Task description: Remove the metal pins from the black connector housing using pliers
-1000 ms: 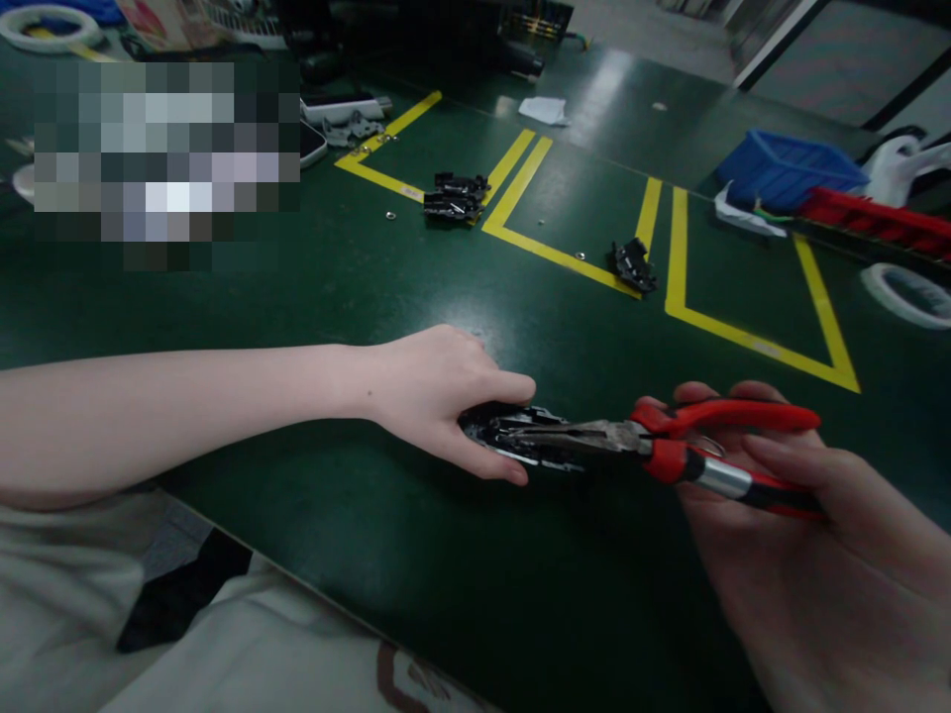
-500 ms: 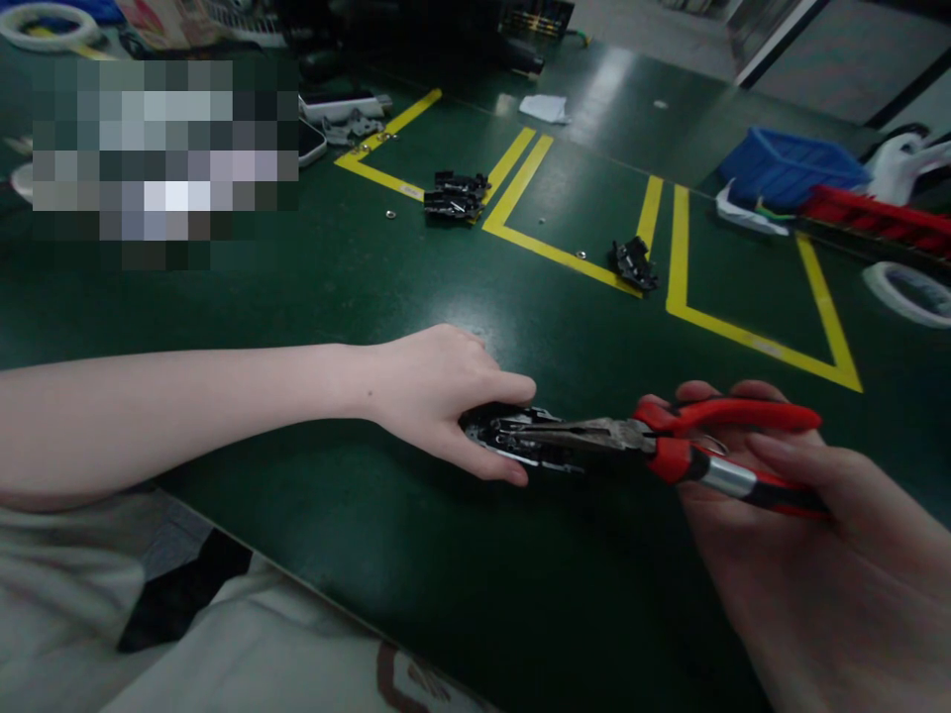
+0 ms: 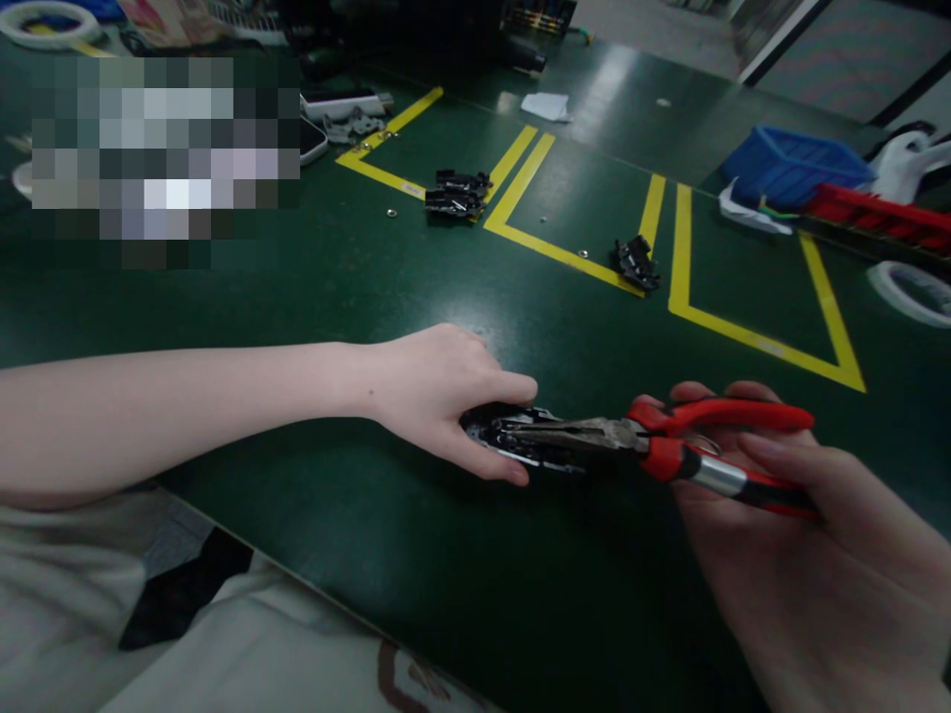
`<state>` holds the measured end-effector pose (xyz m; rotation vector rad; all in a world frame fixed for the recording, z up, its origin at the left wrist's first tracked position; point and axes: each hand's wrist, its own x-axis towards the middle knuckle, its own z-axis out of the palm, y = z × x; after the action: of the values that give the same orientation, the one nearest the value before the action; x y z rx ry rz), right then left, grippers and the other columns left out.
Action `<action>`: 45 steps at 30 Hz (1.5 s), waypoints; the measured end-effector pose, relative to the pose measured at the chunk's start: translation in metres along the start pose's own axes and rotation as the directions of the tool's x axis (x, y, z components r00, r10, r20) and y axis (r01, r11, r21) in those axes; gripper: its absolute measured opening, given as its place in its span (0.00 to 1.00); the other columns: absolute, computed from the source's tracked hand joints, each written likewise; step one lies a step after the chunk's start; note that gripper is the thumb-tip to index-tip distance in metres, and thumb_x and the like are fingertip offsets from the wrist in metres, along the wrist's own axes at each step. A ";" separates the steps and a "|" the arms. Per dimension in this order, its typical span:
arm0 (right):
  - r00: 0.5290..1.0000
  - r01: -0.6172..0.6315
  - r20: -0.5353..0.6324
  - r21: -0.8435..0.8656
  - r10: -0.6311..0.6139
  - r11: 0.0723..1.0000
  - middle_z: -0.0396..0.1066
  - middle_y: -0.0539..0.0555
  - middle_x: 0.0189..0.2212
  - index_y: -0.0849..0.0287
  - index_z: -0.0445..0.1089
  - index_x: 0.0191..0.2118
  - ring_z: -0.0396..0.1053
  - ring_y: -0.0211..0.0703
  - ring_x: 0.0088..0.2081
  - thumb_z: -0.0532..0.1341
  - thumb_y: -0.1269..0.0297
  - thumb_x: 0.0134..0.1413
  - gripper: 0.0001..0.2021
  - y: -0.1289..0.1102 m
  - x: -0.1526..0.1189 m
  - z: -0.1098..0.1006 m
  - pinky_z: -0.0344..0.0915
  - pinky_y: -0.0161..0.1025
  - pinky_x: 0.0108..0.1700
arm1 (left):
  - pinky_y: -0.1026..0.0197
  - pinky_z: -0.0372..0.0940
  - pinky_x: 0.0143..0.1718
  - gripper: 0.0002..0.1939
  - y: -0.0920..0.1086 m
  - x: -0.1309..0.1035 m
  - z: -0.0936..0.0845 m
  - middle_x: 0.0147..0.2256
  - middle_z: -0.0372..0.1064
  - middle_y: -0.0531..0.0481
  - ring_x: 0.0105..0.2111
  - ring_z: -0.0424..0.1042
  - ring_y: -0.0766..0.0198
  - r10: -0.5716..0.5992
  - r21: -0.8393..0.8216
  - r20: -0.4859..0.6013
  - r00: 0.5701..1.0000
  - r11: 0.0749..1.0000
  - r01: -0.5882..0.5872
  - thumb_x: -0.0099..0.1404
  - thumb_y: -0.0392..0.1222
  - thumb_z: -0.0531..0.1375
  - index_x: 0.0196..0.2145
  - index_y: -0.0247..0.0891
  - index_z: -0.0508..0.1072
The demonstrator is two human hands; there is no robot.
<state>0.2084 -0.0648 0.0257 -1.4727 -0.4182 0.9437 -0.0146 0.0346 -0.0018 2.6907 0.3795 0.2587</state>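
On the green table my left hand (image 3: pixel 453 396) grips a small black mechanical part (image 3: pixel 550 458) with bright metal edges, its thumb on the near side and its index finger on the far side. The palm hides the part's left end. Red-handled needle-nose pliers (image 3: pixel 728 411) rest in my right hand (image 3: pixel 809 574), the fingers behind the handles and the thumb over them. The jaws of the pliers point left and lie over the middle of the black part. Whether the tips pinch anything there I cannot make out.
Yellow tape (image 3: pixel 565 248) marks bays on the green table (image 3: pixel 334 555). Black assemblies (image 3: pixel 457 195) and another black part (image 3: pixel 636 263) lie at the bays. A blue bin (image 3: pixel 794 168), a red rack (image 3: pixel 881 223) and a tape roll (image 3: pixel 913 294) stand at the right.
The pliers and my right hand have shifted slightly to the left. My left hand and the black part stay in place.
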 end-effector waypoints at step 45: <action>0.998 0.011 0.060 0.008 -0.011 1.000 0.74 0.53 0.35 0.57 0.74 0.33 0.76 0.60 0.45 0.72 0.65 0.27 0.19 0.003 0.004 -0.003 0.71 0.68 0.54 | 0.59 0.56 0.28 0.23 -0.001 0.002 -0.001 0.23 0.69 0.55 0.22 0.66 0.64 0.017 0.026 0.023 1.000 1.000 -0.018 0.66 0.64 0.58 0.31 0.40 0.66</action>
<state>0.2119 -0.0642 0.0209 -1.4370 -0.4656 0.9813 -0.0133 0.0359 -0.0012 2.7212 0.3546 0.2293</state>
